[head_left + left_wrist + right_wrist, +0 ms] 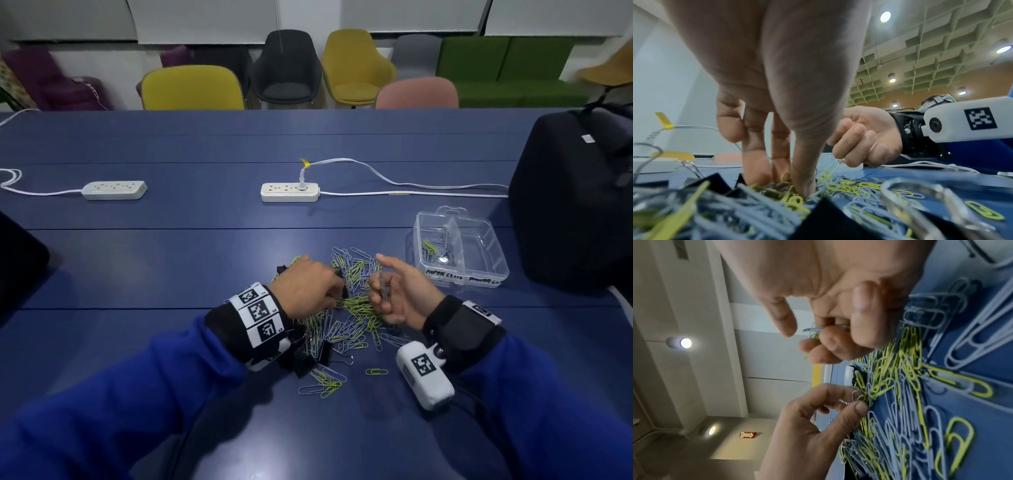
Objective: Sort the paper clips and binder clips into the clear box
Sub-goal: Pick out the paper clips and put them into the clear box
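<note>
A heap of yellow-green and grey paper clips [346, 315] lies on the blue table [171, 260], mixed with black binder clips [322, 353] at its near left. My left hand [337, 298] reaches down into the heap, thumb and fingers pinching clips [793, 183]. My right hand [378, 284] hovers just right of it, palm turned left, fingers curled round a few held paper clips [818, 334]. The clear box [479, 250] stands to the right; its left compartment holds a few paper clips [433, 248], and its right compartment holds nothing.
A big black bag [575, 205] stands right of the box. Two white power strips [114, 190] [290, 192] with cables lie further back. A dark object [17, 260] sits at the left edge. Chairs line the far side.
</note>
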`<control>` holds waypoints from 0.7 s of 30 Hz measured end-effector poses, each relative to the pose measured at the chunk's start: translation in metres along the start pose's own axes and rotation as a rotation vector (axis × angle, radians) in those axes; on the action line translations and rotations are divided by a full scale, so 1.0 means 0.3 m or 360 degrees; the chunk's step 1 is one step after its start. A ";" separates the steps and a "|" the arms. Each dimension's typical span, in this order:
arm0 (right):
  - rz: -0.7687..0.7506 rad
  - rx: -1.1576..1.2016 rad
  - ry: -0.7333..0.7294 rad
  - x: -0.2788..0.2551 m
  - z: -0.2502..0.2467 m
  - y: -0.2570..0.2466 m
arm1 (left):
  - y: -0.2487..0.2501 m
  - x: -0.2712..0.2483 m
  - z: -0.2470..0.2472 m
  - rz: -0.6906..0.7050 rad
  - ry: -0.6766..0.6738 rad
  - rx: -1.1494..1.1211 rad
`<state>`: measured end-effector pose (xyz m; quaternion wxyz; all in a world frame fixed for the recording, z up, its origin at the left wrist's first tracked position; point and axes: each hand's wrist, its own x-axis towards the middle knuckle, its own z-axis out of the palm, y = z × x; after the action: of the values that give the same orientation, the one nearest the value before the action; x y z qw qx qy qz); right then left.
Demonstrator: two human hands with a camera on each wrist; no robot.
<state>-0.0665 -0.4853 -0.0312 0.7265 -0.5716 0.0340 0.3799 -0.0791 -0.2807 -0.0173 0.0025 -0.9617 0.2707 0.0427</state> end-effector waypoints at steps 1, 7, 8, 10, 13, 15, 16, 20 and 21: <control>-0.0003 -0.0008 0.0045 0.001 -0.006 -0.001 | -0.005 0.001 0.003 -0.0011 0.0021 -0.0024; -0.0057 -0.0024 0.0070 -0.004 -0.038 -0.001 | -0.059 -0.038 -0.010 -0.0114 0.0202 -0.0698; -0.0046 -0.0030 0.0075 -0.006 -0.044 0.000 | -0.070 -0.048 -0.018 -0.0143 0.0239 -0.0881; -0.0013 -0.0082 0.0120 -0.005 -0.056 -0.001 | -0.095 -0.065 -0.035 -0.0214 0.0299 -0.1208; -0.0014 -0.0416 0.0268 -0.001 -0.044 -0.016 | -0.119 -0.088 -0.057 -0.0320 0.0292 -0.1680; -0.0112 -0.1213 0.0450 -0.010 -0.013 -0.030 | -0.122 -0.098 -0.059 -0.0426 0.0235 -0.1960; -0.0199 -0.1683 0.0525 -0.013 -0.001 -0.036 | -0.121 -0.099 -0.056 -0.0477 0.0184 -0.2063; -0.0276 -0.2589 0.0508 -0.013 0.033 -0.032 | -0.104 -0.098 -0.043 -0.0700 0.0001 -0.2133; -0.0280 -0.2714 0.0470 -0.005 0.037 -0.026 | -0.101 -0.095 -0.043 -0.0726 -0.0034 -0.2128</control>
<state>-0.0673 -0.4770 -0.0204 0.0654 -0.9648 -0.2125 0.1402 -0.0866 -0.2405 -0.0026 -0.5772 -0.7894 -0.0220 0.2078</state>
